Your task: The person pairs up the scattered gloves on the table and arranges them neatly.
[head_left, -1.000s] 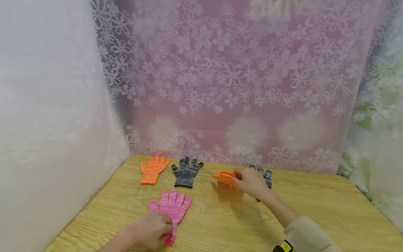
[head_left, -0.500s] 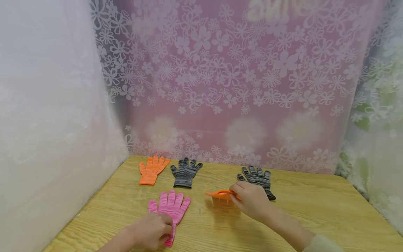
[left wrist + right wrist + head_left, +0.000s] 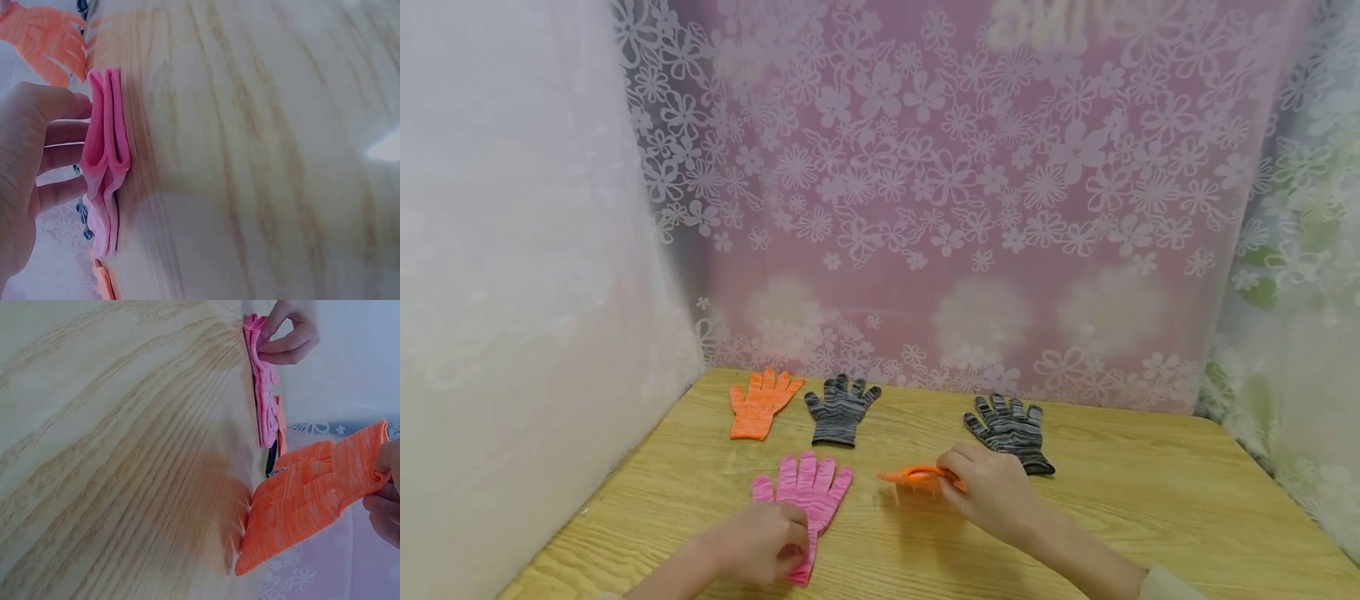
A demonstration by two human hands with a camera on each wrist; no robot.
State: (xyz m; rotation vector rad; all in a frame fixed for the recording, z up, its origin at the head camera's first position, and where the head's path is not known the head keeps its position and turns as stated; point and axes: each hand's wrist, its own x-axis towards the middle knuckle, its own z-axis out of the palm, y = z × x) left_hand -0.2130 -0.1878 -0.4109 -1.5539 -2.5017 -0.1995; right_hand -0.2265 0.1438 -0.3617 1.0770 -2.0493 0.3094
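Observation:
At the front left, my left hand (image 3: 762, 543) pinches the cuff of a pink knitted glove (image 3: 814, 495) that lies on the table, fingers pointing away from me. Seen from the left wrist, the pink cuff (image 3: 105, 134) stands in two folds beside the thumb and fingers. My right hand (image 3: 996, 492) grips an orange glove (image 3: 309, 494) by its cuff and holds it up from the table. Its fingers hang down with the tips close to the tabletop; from the head view this orange glove (image 3: 917, 477) shows nearly edge-on.
Along the back of the wooden table (image 3: 1135, 492) lie another orange glove (image 3: 763, 407), a grey-black glove (image 3: 841, 412) and a second grey-black glove (image 3: 1011, 432) farther right. A pink flowered curtain (image 3: 955, 208) hangs behind, and a whitish sheet (image 3: 550, 292) borders the left side.
My right hand has brought the orange glove toward me and slightly left, uncovering the right grey-black glove. My left hand has stayed at the pink cuff.

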